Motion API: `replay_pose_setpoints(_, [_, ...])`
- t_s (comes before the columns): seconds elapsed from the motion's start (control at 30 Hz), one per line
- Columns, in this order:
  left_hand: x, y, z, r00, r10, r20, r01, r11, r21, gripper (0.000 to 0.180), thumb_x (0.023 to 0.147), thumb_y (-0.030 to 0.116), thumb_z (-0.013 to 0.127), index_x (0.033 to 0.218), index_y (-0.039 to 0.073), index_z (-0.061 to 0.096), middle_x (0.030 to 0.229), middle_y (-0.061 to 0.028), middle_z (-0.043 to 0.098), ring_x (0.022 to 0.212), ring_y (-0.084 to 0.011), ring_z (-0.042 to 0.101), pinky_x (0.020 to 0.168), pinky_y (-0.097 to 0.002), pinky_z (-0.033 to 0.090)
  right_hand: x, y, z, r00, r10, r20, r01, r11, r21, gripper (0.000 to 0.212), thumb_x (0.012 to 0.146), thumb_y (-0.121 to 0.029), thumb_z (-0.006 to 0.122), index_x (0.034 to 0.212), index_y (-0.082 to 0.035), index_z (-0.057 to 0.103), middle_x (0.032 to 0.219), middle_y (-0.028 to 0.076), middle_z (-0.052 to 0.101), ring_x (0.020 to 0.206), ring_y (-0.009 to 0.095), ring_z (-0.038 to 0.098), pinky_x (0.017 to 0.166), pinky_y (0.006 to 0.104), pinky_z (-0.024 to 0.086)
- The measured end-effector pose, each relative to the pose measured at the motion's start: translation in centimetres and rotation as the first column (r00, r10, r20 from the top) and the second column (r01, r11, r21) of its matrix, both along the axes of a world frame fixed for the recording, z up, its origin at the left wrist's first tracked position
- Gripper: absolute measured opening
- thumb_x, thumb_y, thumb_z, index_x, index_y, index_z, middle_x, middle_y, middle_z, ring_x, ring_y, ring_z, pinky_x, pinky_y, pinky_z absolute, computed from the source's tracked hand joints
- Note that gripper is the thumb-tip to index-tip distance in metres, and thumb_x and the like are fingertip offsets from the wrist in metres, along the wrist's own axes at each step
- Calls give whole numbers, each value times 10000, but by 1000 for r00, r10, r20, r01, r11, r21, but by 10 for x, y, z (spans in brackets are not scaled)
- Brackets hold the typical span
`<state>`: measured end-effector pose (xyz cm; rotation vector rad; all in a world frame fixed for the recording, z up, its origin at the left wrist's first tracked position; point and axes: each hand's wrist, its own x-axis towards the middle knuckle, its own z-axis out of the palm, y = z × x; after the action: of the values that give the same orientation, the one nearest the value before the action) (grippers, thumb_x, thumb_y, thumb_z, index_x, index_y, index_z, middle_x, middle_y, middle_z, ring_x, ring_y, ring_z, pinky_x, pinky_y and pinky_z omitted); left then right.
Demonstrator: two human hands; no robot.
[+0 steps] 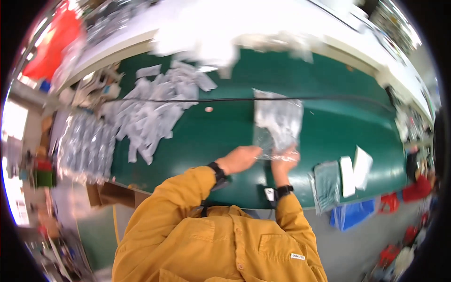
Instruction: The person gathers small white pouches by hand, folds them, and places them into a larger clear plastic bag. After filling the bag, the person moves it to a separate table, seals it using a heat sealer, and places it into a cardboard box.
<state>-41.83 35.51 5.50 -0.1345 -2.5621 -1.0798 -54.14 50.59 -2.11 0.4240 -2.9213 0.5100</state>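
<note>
A clear plastic bag [279, 115] with a whitish-grey folded item in it lies on the green tabletop in front of me. My left hand [240, 158] is closed at the bag's near left corner, gripping its edge. My right hand [286, 159] is at the near right end, with the film over its fingers. Whether those fingers are inside the bag or under it I cannot tell. To the right lie a grey-green packet [326, 183] in clear film and two white strips, the nearer one a narrow white piece [347, 176].
A heap of pale grey strips [159, 103] covers the left of the table [221, 136]. Beside it is a stack of clear-wrapped packs [87, 145]. A black cable [225, 99] crosses over the table. A white shelf [282, 23] runs along the back. A blue bag [352, 215] hangs at the front right edge.
</note>
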Motion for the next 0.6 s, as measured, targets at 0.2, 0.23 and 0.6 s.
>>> replay_pose_setpoints(0.2, [-5,34,-3,983,-90,159,92,996,-7,111,803,37,534,900,26,482,773,-182,572,743,-400,598,647,-456,487,-33,-25,13,999,-30,-40,36,985,169,935,761,-468,748,1432,17,313,1230,308,479,1124,450,477,907,538,429])
replay_pose_setpoints(0.23, [-3,33,0,955,-101,278,103,995,8,135,777,48,560,900,23,507,778,-172,571,759,-387,595,656,-446,485,-40,-23,8,999,-2,-37,8,986,164,935,761,-468,748,1432,17,313,1230,308,479,1124,450,477,907,538,429])
replay_pose_setpoints(0.6, [180,-211,-10,469,857,-212,-804,316,-504,582,698,255,777,1224,116,572,1364,-193,425,1297,-406,361,983,-609,344,21,79,28,967,226,-119,-252,919,-303,322,867,-78,607,1166,32,561,1235,229,492,1122,389,497,948,461,412])
